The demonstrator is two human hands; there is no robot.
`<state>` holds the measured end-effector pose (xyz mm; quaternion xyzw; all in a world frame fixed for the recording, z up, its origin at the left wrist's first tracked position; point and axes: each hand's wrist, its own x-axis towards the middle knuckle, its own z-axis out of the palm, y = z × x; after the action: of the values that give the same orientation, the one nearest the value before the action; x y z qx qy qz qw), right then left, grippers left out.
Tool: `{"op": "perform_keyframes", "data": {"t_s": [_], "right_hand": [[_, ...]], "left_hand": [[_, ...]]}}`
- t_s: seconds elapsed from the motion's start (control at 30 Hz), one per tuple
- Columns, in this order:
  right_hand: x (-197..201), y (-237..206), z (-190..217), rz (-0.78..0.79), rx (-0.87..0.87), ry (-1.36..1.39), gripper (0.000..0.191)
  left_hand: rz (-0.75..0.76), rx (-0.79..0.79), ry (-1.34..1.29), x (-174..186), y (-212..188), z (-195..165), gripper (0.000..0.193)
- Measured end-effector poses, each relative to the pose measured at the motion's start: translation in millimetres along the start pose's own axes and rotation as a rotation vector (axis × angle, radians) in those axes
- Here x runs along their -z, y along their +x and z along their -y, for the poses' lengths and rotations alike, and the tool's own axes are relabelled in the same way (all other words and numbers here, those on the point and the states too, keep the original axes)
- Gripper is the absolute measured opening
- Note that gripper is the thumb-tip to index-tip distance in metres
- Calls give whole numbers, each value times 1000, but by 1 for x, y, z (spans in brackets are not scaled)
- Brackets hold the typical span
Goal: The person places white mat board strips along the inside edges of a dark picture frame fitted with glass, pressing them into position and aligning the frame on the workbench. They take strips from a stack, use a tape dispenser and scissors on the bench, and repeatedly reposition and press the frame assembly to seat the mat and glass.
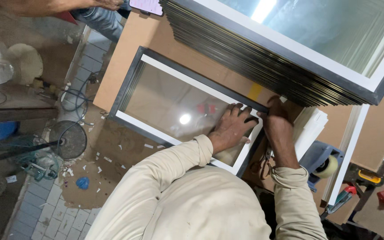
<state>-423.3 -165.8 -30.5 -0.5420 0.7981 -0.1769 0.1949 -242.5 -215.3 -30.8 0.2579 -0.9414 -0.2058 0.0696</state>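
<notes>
Left hand (231, 128) flat, fingers spread, on dark-edged, white-bordered glass picture frame (156, 95) at picture centre. Right hand (277, 126) curled at frame corner; grip unclear. Risk: pressure cracking glass, frame sliding off brown board (156, 38).

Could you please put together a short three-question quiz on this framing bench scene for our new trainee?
1. True or false: the left hand lies flat on the glass of the picture frame.
2. Where is the right hand? A) on the tape dispenser B) at the frame's corner C) on the stack of frames
3. What tool lies below the right wrist?

Key: 1 true. 2 B. 3 scissors.
</notes>
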Motion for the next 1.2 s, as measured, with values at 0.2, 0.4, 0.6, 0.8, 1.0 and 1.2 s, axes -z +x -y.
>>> {"op": "perform_keyframes", "data": {"t_s": [0.2,0.4,0.6,0.8,1.0,1.2], "right_hand": [[8,-13,-7,-93,-37,-232,45],[-6,-68,-20,-169,-349,-361,46],[11,-173,-66,-643,-350,-233,26],[19,-225,-85,-747,-342,-233,16],[23,-250,-91,-895,-517,-192,23],[19,-259,-112,-827,-658,397,29]], "left_hand": [[47,17,53,10,-1,-2,74],[79,35,117,11,0,-5,92],[235,51,224,12,8,-9,101],[392,39,228,18,29,-27,99],[397,32,303,19,31,-49,100],[374,21,379,12,29,-60,100]]}}
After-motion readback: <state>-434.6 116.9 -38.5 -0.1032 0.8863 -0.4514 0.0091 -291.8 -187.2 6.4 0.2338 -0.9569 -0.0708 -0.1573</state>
